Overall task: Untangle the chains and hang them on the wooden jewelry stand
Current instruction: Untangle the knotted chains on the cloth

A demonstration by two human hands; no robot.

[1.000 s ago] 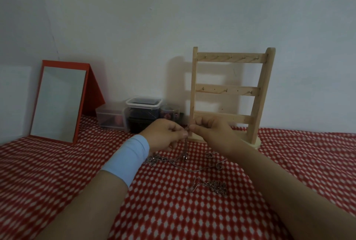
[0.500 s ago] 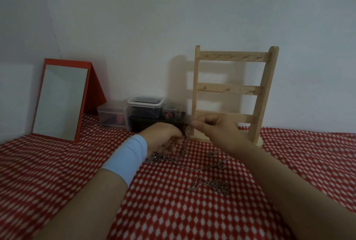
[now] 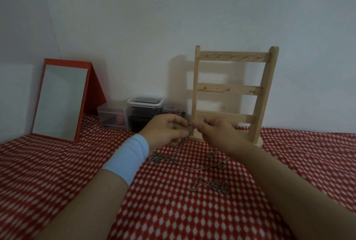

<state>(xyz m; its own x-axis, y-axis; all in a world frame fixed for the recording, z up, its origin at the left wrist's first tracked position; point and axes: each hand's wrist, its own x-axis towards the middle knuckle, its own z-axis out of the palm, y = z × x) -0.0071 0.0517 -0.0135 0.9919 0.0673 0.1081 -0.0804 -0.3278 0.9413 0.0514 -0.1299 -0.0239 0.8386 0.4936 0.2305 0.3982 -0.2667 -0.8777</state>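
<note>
A plain pale wall [image 3: 173, 18] rises behind the fingers [image 3: 200, 124]; a red-and-white checked cloth [image 3: 48, 172] covers the desk [image 3: 308, 162] beneath them, in dim light.

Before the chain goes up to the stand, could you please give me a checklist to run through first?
1. Both the left hand and right hand pinch the chain: ok.
2. Chain lifted clear of the cloth: not ok, its lower part lies on it.
3. Chain free of knots: cannot tell.
4. The stand is upright: ok.
5. Top-rail hooks bare: ok.
6. The second chain untangled: not ok, it lies bunched.
</note>
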